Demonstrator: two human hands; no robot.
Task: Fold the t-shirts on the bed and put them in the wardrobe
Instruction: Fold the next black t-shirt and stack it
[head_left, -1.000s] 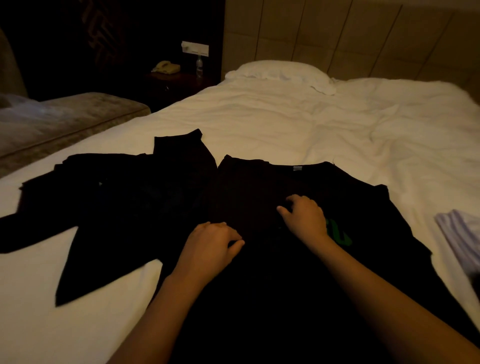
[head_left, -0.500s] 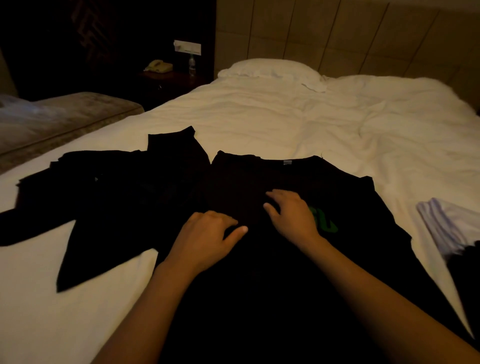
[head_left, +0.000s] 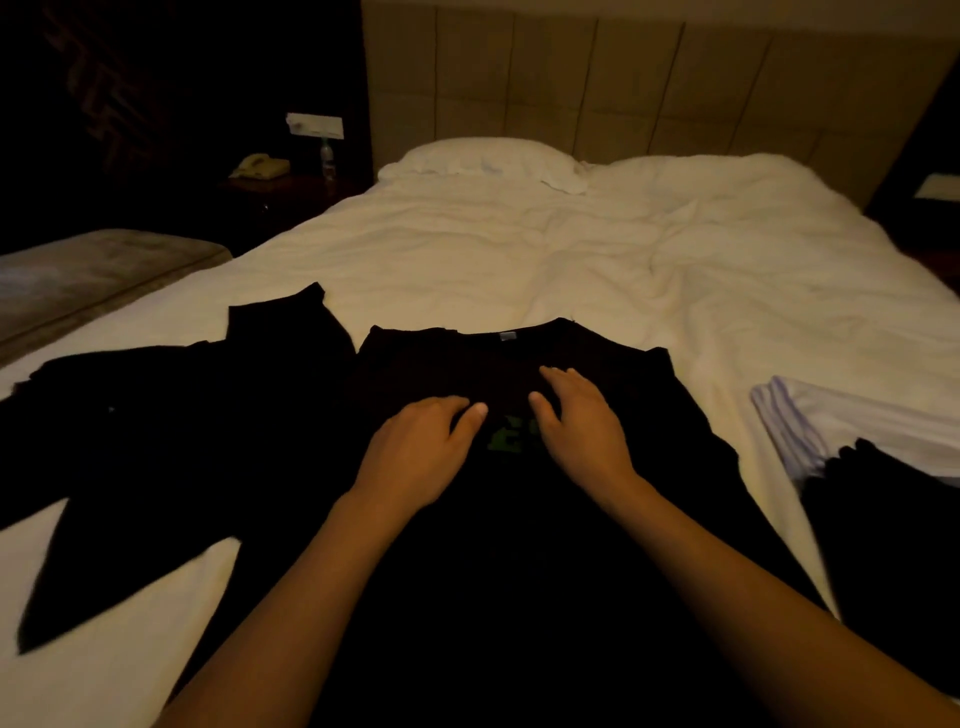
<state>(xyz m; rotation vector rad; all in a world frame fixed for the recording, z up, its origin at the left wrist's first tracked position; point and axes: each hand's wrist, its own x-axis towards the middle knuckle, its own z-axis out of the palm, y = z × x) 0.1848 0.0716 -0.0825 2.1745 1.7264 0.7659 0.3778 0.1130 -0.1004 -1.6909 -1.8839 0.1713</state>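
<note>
A black t-shirt (head_left: 447, 358) with a green print (head_left: 506, 436) lies flat on the white bed (head_left: 571, 260), collar pointing away from me. My left hand (head_left: 421, 452) and my right hand (head_left: 582, 426) both rest on its chest, close together on either side of the print. The right hand's fingers lie spread on the cloth, and the left hand's fingers bend slightly with the thumb stretched out. A second black t-shirt (head_left: 156, 441) lies spread and crumpled to the left, touching the first.
A folded pale striped garment (head_left: 831, 415) and a dark garment (head_left: 893, 519) lie at the bed's right edge. A white pillow (head_left: 483, 161) sits against the headboard. A nightstand with a phone (head_left: 260, 166) and a bottle (head_left: 326, 156) stands far left, beside a couch (head_left: 78, 270).
Both hands have slid toward each other on the shirt's chest. The green print that was right of my right hand now shows between the two hands.
</note>
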